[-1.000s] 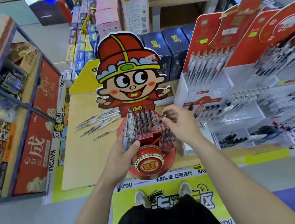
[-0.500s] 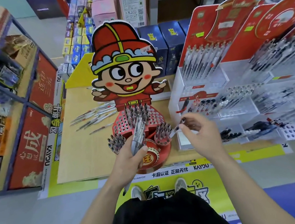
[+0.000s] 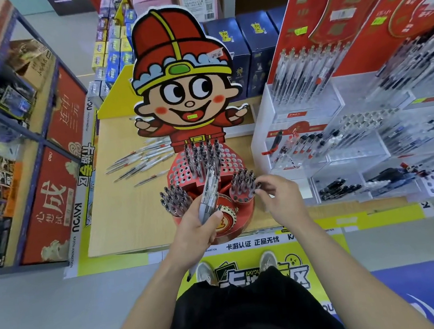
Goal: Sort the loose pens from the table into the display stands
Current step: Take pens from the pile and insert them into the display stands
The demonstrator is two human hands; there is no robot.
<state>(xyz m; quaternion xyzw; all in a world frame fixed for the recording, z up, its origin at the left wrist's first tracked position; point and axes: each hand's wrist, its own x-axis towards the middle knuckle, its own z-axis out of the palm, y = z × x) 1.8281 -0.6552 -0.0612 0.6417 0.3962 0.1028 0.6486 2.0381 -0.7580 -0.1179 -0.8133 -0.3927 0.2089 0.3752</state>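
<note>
Stand [image 3: 232, 160] part-filled. Left hand [image 3: 195, 226] grips pen bunch [image 3: 209, 188]; right hand [image 3: 279, 201] at cup [image 3: 243, 188], grip unclear. Loose pens [image 3: 142, 160] lie toward table's [image 3: 126, 219] left edge.

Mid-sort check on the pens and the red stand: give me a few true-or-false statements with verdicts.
1. The left hand grips a bundle of pens. True.
2. No loose pens are on the table. False: several loose pens lie there, beside the red stand.
3. The right hand has its fingers at the pen cup on that side of the stand. True.
4. Every hole in the stand's perforated tier holds a pen. False: many holes at its sides are empty.
</note>
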